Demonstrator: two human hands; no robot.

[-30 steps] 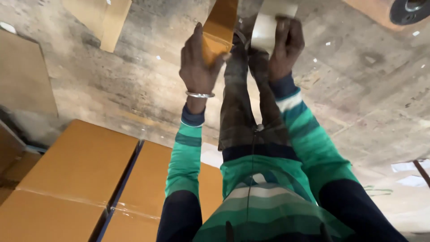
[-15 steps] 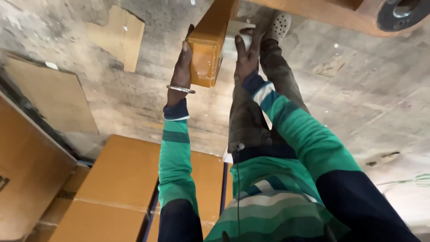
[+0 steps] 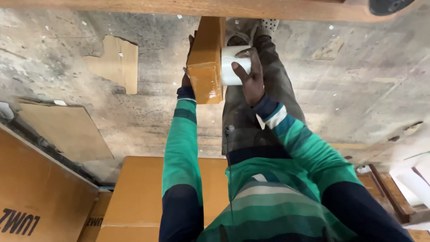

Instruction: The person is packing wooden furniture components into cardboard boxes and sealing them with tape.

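My left hand (image 3: 187, 75) grips the far left side of a small, glossy brown cardboard box (image 3: 206, 62) and is mostly hidden behind it. The box is held out in front of me above my legs. My right hand (image 3: 251, 79) holds a white roll of tape (image 3: 232, 66) pressed against the box's right side, with my thumb on the roll's rim. Both arms are in green striped sleeves.
Large brown cartons (image 3: 134, 197) stand close at the lower left, with another carton (image 3: 40, 192) beside them. Flat cardboard pieces (image 3: 118, 62) lie on the concrete floor. A wooden beam (image 3: 215, 6) crosses the top. A wooden frame (image 3: 394, 197) sits at the lower right.
The view has swung, and the box and roll now sit lower in it. My right hand has brought the tape roll down against the box's right side; my left hand still holds the box.
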